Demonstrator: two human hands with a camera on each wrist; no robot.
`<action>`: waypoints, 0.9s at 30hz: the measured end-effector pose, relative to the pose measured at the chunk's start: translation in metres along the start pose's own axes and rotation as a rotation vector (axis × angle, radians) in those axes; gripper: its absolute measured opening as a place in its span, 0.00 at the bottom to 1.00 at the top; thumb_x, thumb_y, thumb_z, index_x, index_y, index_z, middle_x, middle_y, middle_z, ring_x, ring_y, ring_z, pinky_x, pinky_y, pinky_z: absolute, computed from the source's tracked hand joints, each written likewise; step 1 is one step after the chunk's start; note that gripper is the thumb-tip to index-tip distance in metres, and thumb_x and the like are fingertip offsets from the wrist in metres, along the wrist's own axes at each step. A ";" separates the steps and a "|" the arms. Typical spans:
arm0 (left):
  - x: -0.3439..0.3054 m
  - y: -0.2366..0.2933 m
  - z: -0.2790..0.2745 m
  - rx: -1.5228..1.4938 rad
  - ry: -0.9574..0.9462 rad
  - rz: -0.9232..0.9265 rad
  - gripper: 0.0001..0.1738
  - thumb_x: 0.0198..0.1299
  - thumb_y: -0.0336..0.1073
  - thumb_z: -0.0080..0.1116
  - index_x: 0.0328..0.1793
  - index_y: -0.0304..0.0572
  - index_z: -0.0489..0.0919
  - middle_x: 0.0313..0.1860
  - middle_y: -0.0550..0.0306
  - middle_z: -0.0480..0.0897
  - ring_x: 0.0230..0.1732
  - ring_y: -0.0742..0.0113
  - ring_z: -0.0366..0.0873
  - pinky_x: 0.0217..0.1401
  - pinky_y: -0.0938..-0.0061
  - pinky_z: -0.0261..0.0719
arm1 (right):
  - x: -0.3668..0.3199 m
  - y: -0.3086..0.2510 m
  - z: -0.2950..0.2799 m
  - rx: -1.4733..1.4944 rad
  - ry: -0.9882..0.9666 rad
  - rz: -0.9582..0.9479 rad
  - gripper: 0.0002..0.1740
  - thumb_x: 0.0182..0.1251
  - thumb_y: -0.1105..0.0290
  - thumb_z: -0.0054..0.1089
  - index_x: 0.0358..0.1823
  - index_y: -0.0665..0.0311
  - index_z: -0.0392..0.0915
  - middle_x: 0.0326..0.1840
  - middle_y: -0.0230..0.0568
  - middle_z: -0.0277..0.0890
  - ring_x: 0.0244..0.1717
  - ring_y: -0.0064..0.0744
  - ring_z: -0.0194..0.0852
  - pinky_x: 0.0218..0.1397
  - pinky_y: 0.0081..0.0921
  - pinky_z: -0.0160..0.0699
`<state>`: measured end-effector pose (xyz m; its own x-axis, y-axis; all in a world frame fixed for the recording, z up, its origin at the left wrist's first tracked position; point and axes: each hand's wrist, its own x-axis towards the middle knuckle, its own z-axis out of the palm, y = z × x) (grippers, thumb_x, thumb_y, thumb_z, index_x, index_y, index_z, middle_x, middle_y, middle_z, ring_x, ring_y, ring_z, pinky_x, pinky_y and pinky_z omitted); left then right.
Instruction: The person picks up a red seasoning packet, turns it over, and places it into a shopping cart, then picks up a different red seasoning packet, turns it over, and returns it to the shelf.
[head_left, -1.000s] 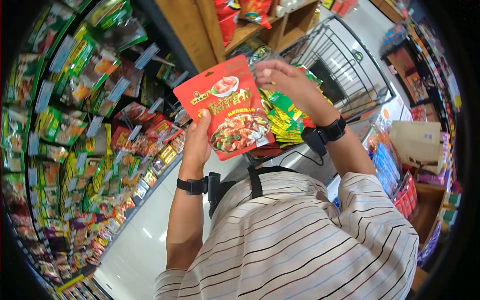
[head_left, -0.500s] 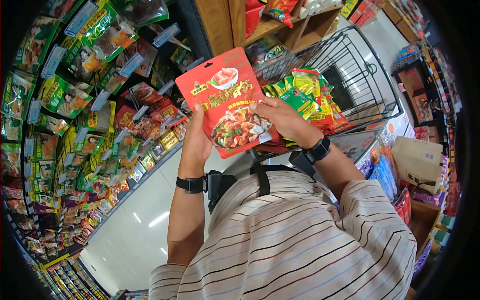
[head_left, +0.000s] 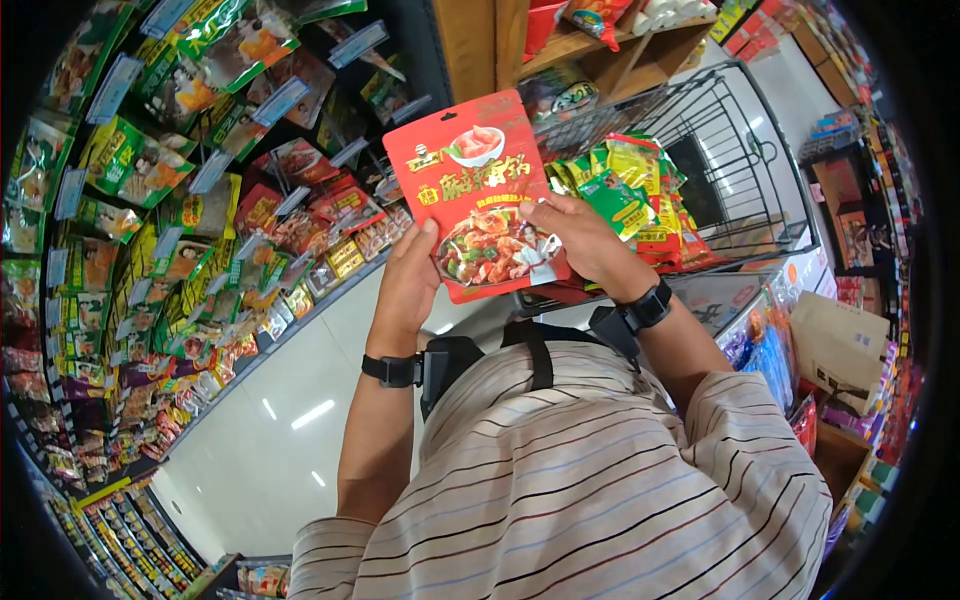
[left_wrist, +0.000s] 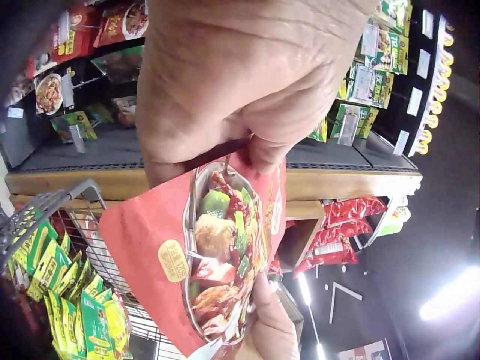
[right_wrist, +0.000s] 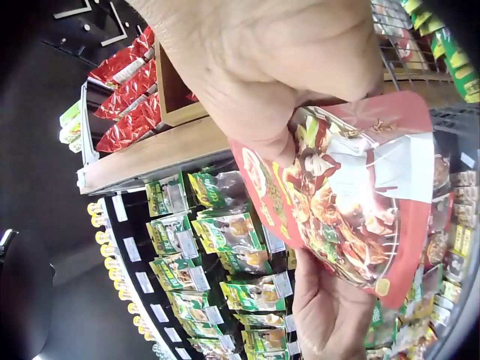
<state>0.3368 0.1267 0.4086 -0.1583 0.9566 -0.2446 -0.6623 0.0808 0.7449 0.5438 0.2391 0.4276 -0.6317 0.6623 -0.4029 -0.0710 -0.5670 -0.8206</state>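
A red seasoning pouch with pictures of a white bowl and a cooked dish is held up in front of the body, its printed front towards the head view. At its left edge my left hand grips it, thumb on the front. My right hand pinches the right side, thumb lying over the dish picture. Both wrist views show the pouch between the two hands, with the fingers behind it mostly hidden.
A wire shopping cart holding green and yellow packets stands just beyond the right hand. Shelves of hanging packets line the left. A wooden shelf rises ahead, and a cardboard box sits at the right.
My right hand, raised off the pouch near the cart a second ago, has come down and taken hold of its right side. The pouch sits slightly further right in the head view.
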 end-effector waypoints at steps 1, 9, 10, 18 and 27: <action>-0.001 -0.001 -0.004 -0.013 0.003 -0.015 0.23 0.78 0.40 0.48 0.72 0.36 0.69 0.69 0.53 0.76 0.68 0.65 0.74 0.71 0.65 0.73 | -0.004 -0.007 0.004 -0.078 -0.010 0.012 0.18 0.73 0.62 0.62 0.54 0.69 0.79 0.48 0.36 0.83 0.46 0.21 0.81 0.51 0.23 0.80; -0.013 -0.006 -0.026 -0.066 0.091 -0.011 0.22 0.78 0.40 0.48 0.72 0.36 0.70 0.68 0.55 0.76 0.68 0.67 0.74 0.71 0.67 0.72 | 0.009 0.010 0.018 0.033 -0.067 0.078 0.25 0.75 0.58 0.61 0.62 0.70 0.74 0.55 0.36 0.80 0.50 0.23 0.81 0.58 0.23 0.79; -0.015 -0.006 -0.027 -0.064 0.096 -0.033 0.22 0.78 0.40 0.48 0.72 0.36 0.70 0.68 0.55 0.76 0.68 0.67 0.74 0.71 0.67 0.72 | 0.013 0.015 0.014 0.025 -0.071 0.084 0.25 0.75 0.58 0.61 0.63 0.70 0.74 0.56 0.37 0.80 0.51 0.23 0.81 0.58 0.24 0.79; -0.028 -0.018 -0.047 -0.064 0.217 -0.047 0.23 0.77 0.41 0.49 0.70 0.33 0.71 0.62 0.53 0.80 0.59 0.68 0.81 0.61 0.70 0.81 | 0.030 0.036 0.020 0.055 -0.077 0.169 0.23 0.75 0.60 0.60 0.63 0.70 0.74 0.58 0.40 0.80 0.55 0.24 0.80 0.61 0.26 0.79; -0.041 -0.022 -0.060 -0.127 0.267 -0.056 0.23 0.77 0.41 0.49 0.70 0.32 0.70 0.61 0.51 0.81 0.59 0.65 0.81 0.60 0.69 0.81 | 0.036 0.050 0.031 0.090 -0.120 0.223 0.21 0.77 0.63 0.58 0.62 0.70 0.74 0.57 0.40 0.81 0.53 0.25 0.83 0.58 0.25 0.82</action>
<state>0.3140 0.0687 0.3655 -0.2948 0.8430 -0.4500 -0.7588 0.0798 0.6465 0.4935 0.2198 0.3843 -0.7260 0.4561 -0.5147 0.0153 -0.7375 -0.6751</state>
